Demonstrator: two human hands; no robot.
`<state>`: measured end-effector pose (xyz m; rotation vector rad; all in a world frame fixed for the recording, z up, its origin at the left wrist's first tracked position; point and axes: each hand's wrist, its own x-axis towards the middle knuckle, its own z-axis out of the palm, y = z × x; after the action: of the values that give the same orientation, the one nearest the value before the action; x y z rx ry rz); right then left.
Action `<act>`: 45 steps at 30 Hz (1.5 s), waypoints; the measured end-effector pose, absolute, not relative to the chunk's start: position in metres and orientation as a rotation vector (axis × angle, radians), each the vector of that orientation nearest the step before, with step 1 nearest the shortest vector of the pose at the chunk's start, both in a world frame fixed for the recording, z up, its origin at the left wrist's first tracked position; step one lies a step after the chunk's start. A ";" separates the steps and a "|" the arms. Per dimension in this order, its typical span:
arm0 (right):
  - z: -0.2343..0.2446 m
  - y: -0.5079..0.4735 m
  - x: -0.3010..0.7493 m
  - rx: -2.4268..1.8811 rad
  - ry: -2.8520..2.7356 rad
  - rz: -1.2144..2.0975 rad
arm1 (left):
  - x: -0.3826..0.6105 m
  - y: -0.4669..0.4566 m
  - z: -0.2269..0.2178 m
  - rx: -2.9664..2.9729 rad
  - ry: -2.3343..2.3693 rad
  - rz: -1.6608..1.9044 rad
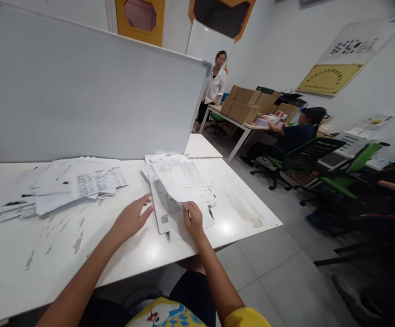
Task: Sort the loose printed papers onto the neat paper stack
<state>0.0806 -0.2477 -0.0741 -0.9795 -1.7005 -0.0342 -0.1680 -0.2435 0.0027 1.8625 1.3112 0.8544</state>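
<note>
Sat at a white counter [238,200], scuffed and stained in places. Near stack [180,190] of printed papers lay just ahead of both hands, a little right of the counter's middle, sheets fanned and askew.

Right hand [193,221] rested on the stack's near edge, fingers curled, pinching the lower corner of a top sheet [184,181], which lifted slightly off the stack. Left hand [132,218] lay just left of the stack, open and flat, fingers spread and pointing toward the stack's left edge, fingertips at or just short of the paper; contact impossible to tell. Held nothing.

Second pile [64,184] of papers spread well left of the stack, flatter and wider, apart from both hands. Whiteboard [91,91] stood upright along the counter's far edge, behind both the pile and the stack.

Beyond the stack to the right, across a grey floor [279,272]: a second desk [245,125] loaded with cardboard boxes [248,104]. One person in white [215,86] stood at its far end; another in dark clothes [293,136] sat bent over it on a green-and-black chair [306,156]. More green chairs [347,175] farther right. Yellow poster [327,78] hung on the wall above that desk.
</note>
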 end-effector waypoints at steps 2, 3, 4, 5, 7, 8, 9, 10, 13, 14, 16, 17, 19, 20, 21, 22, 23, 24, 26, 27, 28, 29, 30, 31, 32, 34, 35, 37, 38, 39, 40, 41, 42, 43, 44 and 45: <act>-0.069 -0.270 0.062 -0.855 -1.820 -0.096 | -0.150 -0.258 -0.002 1.427 1.156 0.930; -0.066 -0.281 0.053 -0.810 -1.901 -0.106 | -0.144 -0.263 -0.005 1.245 1.073 0.975; -0.062 -0.290 0.046 -0.782 -1.981 -0.094 | -0.138 -0.267 -0.008 1.104 1.018 1.021; -0.057 -0.298 0.040 -0.763 -2.050 -0.061 | -0.135 -0.270 -0.012 1.000 0.999 1.069; -0.049 -0.303 0.038 -0.740 -2.137 0.044 | -0.135 -0.273 -0.018 0.860 1.050 1.162; -0.045 -0.299 0.042 -0.742 -2.149 0.093 | -0.136 -0.274 -0.021 0.804 1.094 1.201; -0.041 -0.291 0.049 -0.766 -2.144 0.126 | -0.138 -0.275 -0.024 0.752 1.135 1.240; -0.038 -0.279 0.059 -0.824 -2.121 0.140 | -0.140 -0.276 -0.025 0.706 1.168 1.278; -0.034 -0.228 0.098 -1.252 -1.927 0.127 | -0.142 -0.280 -0.028 0.621 1.236 1.335; -0.034 -0.209 0.109 -1.438 -1.844 0.132 | -0.141 -0.282 -0.030 0.616 1.245 1.336; -0.037 -0.178 0.126 -1.789 -1.695 0.161 | -0.137 -0.286 -0.034 0.626 1.252 1.328; -0.039 -0.167 0.131 -1.902 -1.670 0.183 | -0.135 -0.287 -0.038 0.638 1.247 1.324; -0.046 -0.154 0.133 -2.014 -1.666 0.185 | -0.130 -0.290 -0.048 0.660 1.225 1.328; -0.049 -0.152 0.133 -2.022 -1.675 0.164 | -0.128 -0.291 -0.053 0.665 1.212 1.331; -0.052 -0.151 0.132 -2.017 -1.674 0.134 | -0.126 -0.292 -0.059 0.666 1.197 1.334; -0.054 -0.152 0.131 -2.009 -1.662 0.104 | -0.124 -0.292 -0.065 0.667 1.178 1.335; -0.056 -0.153 0.130 -2.001 -1.645 0.083 | -0.121 -0.293 -0.069 0.666 1.159 1.335; -0.057 -0.153 0.130 -1.997 -1.627 0.070 | -0.120 -0.293 -0.074 0.661 1.144 1.333; -0.059 -0.153 0.132 -1.996 -1.594 0.057 | -0.117 -0.292 -0.079 0.652 1.134 1.322; -0.059 -0.153 0.133 -1.998 -1.584 0.052 | -0.115 -0.292 -0.081 0.646 1.140 1.314; -0.059 -0.152 0.133 -2.001 -1.579 0.045 | -0.115 -0.292 -0.082 0.641 1.151 1.307; -0.059 -0.151 0.134 -2.003 -1.575 0.037 | -0.114 -0.291 -0.082 0.634 1.163 1.302; -0.058 -0.150 0.134 -2.005 -1.571 0.029 | -0.114 -0.291 -0.082 0.630 1.171 1.300; -0.058 -0.150 0.134 -2.006 -1.566 0.021 | -0.114 -0.290 -0.082 0.627 1.176 1.299; -0.058 -0.149 0.134 -2.005 -1.561 0.017 | -0.114 -0.290 -0.081 0.626 1.180 1.299; -0.057 -0.150 0.134 -1.999 -1.556 0.022 | -0.114 -0.289 -0.081 0.631 1.187 1.292; -0.056 -0.150 0.134 -1.990 -1.556 0.028 | -0.114 -0.289 -0.080 0.635 1.192 1.290; -0.055 -0.152 0.135 -1.952 -1.565 0.040 | -0.115 -0.289 -0.080 0.650 1.200 1.288; -0.055 -0.153 0.135 -1.927 -1.572 0.045 | -0.115 -0.290 -0.080 0.661 1.202 1.287; -0.054 -0.154 0.135 -1.902 -1.578 0.047 | -0.116 -0.290 -0.081 0.671 1.205 1.286; -0.053 -0.155 0.136 -1.879 -1.584 0.045 | -0.116 -0.290 -0.081 0.682 1.206 1.282; -0.053 -0.157 0.136 -1.859 -1.585 0.037 | -0.116 -0.291 -0.081 0.692 1.207 1.277; -0.051 -0.158 0.137 -1.841 -1.583 0.023 | -0.116 -0.291 -0.080 0.698 1.212 1.271; -0.050 -0.161 0.137 -1.820 -1.575 0.002 | -0.116 -0.291 -0.080 0.702 1.217 1.269; -0.048 -0.164 0.137 -1.791 -1.567 -0.022 | -0.116 -0.291 -0.079 0.703 1.224 1.270; -0.047 -0.169 0.136 -1.751 -1.554 -0.046 | -0.116 -0.291 -0.078 0.697 1.230 1.272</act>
<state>0.1359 -0.1686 -0.0468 -1.7509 -1.5535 -0.0459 -0.1158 -0.2912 -0.0780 0.6971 1.2300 1.2717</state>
